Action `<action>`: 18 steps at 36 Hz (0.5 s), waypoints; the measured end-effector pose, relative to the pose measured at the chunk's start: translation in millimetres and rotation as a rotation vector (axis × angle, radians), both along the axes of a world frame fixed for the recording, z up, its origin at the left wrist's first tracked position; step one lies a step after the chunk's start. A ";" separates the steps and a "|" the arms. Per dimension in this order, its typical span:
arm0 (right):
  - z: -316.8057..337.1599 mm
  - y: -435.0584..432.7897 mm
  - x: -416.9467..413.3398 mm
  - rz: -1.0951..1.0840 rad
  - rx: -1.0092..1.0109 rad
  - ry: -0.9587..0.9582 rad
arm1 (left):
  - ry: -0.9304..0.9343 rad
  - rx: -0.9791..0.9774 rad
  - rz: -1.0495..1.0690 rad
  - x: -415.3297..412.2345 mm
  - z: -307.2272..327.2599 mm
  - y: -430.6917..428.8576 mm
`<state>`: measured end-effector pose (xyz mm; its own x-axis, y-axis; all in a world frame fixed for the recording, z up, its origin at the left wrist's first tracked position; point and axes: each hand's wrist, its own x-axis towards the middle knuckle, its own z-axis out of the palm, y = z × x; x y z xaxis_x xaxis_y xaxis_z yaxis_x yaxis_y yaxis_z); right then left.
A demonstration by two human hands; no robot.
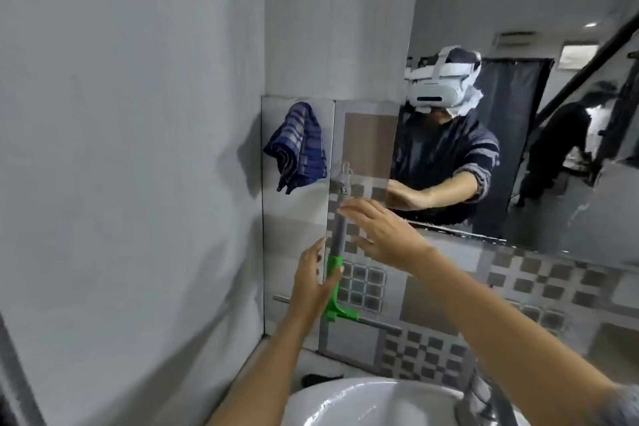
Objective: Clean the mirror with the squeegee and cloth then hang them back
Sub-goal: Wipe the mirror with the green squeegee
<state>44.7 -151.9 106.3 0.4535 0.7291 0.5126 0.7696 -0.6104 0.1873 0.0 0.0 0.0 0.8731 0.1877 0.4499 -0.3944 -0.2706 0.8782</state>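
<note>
The squeegee [334, 273] stands nearly upright against the tiled wall [518, 284] below the mirror [553, 149]. Its grey shaft rises toward a small metal hook [344, 180] on the tiles, and its green part runs down to the crossbar at the bottom, which juts out to either side.

The left hand [313, 284] sits on the left side of the squeegee, at the level of the green section. Its palm and fingers lie alongside the handle and the thumb reaches across the front of the green piece, so the grip is loosely closed on the squeegee rather than tightly wrapped around it. The crossbar lies just below this hand, and the grey shaft extends above it.

The right hand [383, 235] is held flat and open, fingers spread and together pointing left, with the fingertips at the top of the grey shaft, just under the hook. Whether they press on the shaft or only hover by it cannot be told; this grip holds nothing.

The cloth [297, 145], blue with checks, hangs bunched on the wall to the upper left of the hook, well apart from both hands. A white sink [363, 401] sits below the forearms, and the mirror reflects the person in a headset.
</note>
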 end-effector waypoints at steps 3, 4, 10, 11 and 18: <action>-8.3 4.6 16.3 0.027 -0.081 -0.017 | 0.059 -0.029 -0.022 6.9 -8.9 -0.1; -9.9 5.2 20.6 0.038 -0.102 -0.034 | 0.079 -0.049 -0.026 9.1 -11.6 0.7; -20.5 12.1 36.4 0.127 -0.132 -0.163 | 0.087 -0.148 -0.020 16.2 -22.2 -3.1; -20.6 13.0 37.7 0.134 -0.133 -0.183 | 0.084 -0.160 -0.011 16.9 -22.6 -4.1; -21.0 15.3 47.0 0.183 -0.156 -0.234 | 0.062 -0.160 0.009 13.9 -24.2 -4.1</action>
<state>91.8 -136.6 85.3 0.1909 0.8652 0.4636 0.7889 -0.4163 0.4521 13.9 -4.1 -24.2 0.8962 0.2607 0.3590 -0.3364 -0.1285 0.9329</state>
